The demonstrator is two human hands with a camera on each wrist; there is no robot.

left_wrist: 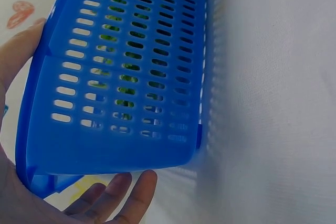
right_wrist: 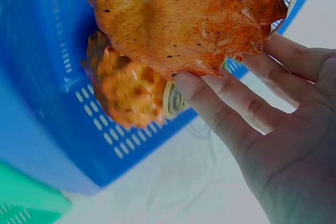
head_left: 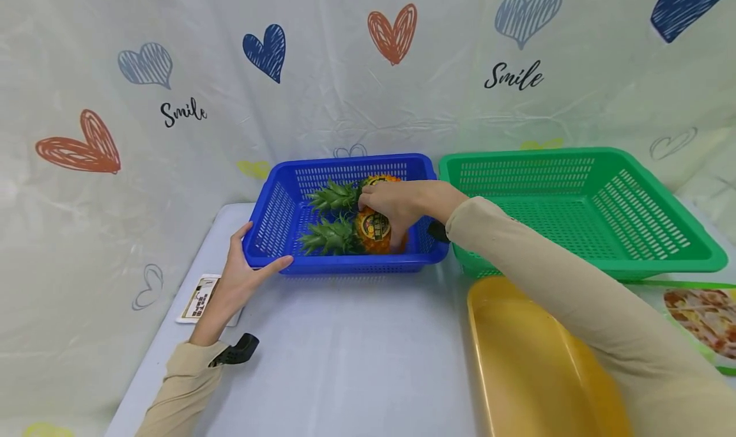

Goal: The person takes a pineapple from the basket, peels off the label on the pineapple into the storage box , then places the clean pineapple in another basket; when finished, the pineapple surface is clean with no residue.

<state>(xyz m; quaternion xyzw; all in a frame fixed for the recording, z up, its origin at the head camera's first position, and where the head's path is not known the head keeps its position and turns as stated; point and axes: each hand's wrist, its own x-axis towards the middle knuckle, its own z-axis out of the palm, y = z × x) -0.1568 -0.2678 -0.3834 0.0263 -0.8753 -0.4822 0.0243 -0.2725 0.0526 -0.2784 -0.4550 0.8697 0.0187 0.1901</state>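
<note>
Two pineapples with orange bodies, spiky green crowns and dark round labels lie on their sides in a blue slatted basket (head_left: 345, 262), crowns to the left; the near pineapple (head_left: 368, 231) is gripped around its body by the right hand (head_left: 399, 202), and the far pineapple (head_left: 335, 196) lies just beyond it, partly hidden. The basket, rectangular with perforated walls and a smooth rim, stands upright, its near left corner held by the left hand (head_left: 241, 274).
</note>
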